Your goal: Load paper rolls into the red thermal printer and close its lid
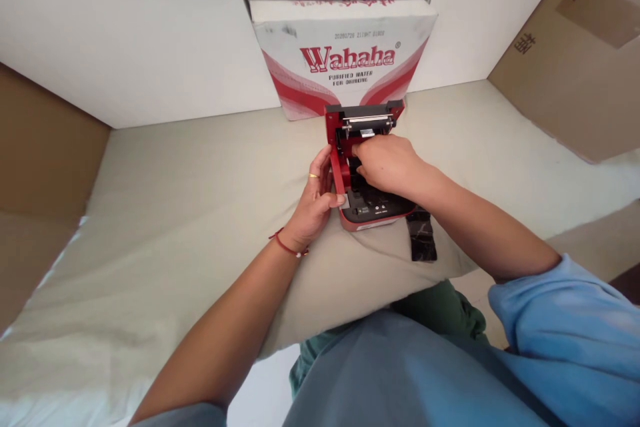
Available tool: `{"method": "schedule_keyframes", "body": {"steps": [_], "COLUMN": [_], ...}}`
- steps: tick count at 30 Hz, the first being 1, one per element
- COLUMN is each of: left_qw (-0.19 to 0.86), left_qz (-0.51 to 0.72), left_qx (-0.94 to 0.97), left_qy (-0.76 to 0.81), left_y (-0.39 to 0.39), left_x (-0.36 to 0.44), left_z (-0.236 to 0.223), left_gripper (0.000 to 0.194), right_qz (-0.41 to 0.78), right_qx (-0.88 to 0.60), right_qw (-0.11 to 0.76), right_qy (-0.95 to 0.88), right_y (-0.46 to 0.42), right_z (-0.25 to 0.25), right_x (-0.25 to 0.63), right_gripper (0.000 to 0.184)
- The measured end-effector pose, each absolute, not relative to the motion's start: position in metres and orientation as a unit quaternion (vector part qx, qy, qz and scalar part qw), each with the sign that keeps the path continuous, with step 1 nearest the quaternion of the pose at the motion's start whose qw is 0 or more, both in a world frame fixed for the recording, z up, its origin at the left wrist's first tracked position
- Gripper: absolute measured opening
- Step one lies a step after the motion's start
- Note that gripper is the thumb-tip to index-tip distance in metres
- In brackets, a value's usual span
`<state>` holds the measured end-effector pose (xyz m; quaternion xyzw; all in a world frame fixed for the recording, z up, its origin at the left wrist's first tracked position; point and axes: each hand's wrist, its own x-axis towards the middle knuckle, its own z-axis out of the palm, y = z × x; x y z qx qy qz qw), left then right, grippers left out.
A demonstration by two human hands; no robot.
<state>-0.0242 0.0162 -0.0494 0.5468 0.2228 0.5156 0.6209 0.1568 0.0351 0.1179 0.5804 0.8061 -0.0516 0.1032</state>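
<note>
A red and black label printer (383,207) sits on the cloth-covered table with its lid (367,113) raised, showing a roller inside. My left hand (320,190) grips the printer's left side, its thumb on the front left corner and its fingers along the red wall. Reaching down into the open compartment, my right hand (387,161) has its fingers curled near the left inner wall. What those fingertips hold, if anything, is hidden by the hand. Beside the printer's front right corner lies a shiny black strip (423,237).
Right behind the printer stands a Wahaha water carton (345,60). White boxes (150,47) line the back. Brown cardboard boxes stand at the left (45,167) and the right (575,60). The beige cloth (200,213) hangs over the table's near edge.
</note>
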Motion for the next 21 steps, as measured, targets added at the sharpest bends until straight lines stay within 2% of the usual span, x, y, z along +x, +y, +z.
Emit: {"method": "schedule_keyframes", "body": {"steps": [5, 7, 9, 12, 15, 18, 21], "left_qw": [0.626, 0.623, 0.621, 0.611, 0.577, 0.472, 0.253], "left_qz": [0.528, 0.532, 0.534, 0.537, 0.548, 0.565, 0.592], "left_qx": [0.527, 0.524, 0.525, 0.535, 0.559, 0.612, 0.671], "left_qy": [0.228, 0.231, 0.232, 0.228, 0.233, 0.288, 0.368], "left_y": [0.012, 0.010, 0.008, 0.008, 0.008, 0.002, -0.013], "left_x": [-0.022, -0.021, -0.021, -0.020, -0.019, -0.021, -0.025], "left_z": [-0.044, -0.042, -0.042, -0.044, -0.048, -0.046, -0.035], "left_gripper": [0.107, 0.103, 0.100, 0.099, 0.098, 0.083, 0.063], "right_qz": [-0.083, -0.134, -0.167, -0.139, -0.111, -0.082, -0.068], "right_qx": [0.566, 0.543, 0.513, 0.467, 0.413, 0.393, 0.398], "right_qw": [0.063, -0.011, -0.129, -0.283, -0.331, -0.332, -0.333], "right_qy": [0.818, 0.829, 0.832, 0.826, 0.841, 0.854, 0.852], "right_y": [0.034, 0.026, 0.011, -0.023, -0.057, -0.080, -0.087], "right_z": [0.120, 0.120, 0.115, 0.097, 0.071, 0.051, 0.041], "right_x": [0.162, 0.174, 0.193, 0.224, 0.242, 0.246, 0.243], "right_gripper": [0.032, 0.032, 0.029, 0.030, 0.033, 0.041, 0.044]}}
